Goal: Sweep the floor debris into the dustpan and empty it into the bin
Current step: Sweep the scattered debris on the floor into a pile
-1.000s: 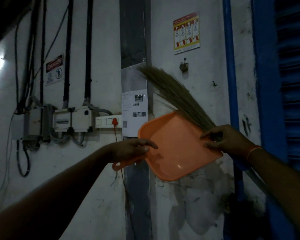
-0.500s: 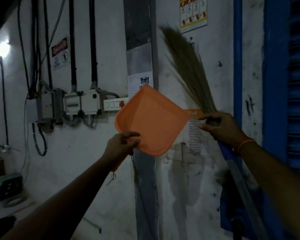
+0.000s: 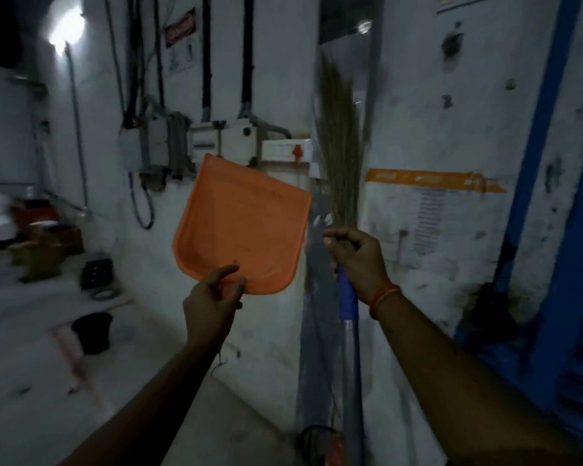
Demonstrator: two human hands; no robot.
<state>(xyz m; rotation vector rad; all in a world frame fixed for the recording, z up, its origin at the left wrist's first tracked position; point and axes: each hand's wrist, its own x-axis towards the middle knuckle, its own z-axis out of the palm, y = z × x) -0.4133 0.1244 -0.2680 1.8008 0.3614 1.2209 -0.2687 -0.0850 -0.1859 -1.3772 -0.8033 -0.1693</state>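
Dustpan (image 3: pixel 241 223) handle hid inside my gripping left hand (image 3: pixel 211 302); beside it, right hand (image 3: pixel 355 255) clutched the broom (image 3: pixel 339 142), tips blurred.

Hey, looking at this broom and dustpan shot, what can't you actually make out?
Head view only:
- Dustpan handle: hidden behind the left hand.
- Broom stick's lower end: cut off by the bottom edge.
- Danger sign wording: blurred, too dim.
- Things on the floor at left: smeared by motion blur.
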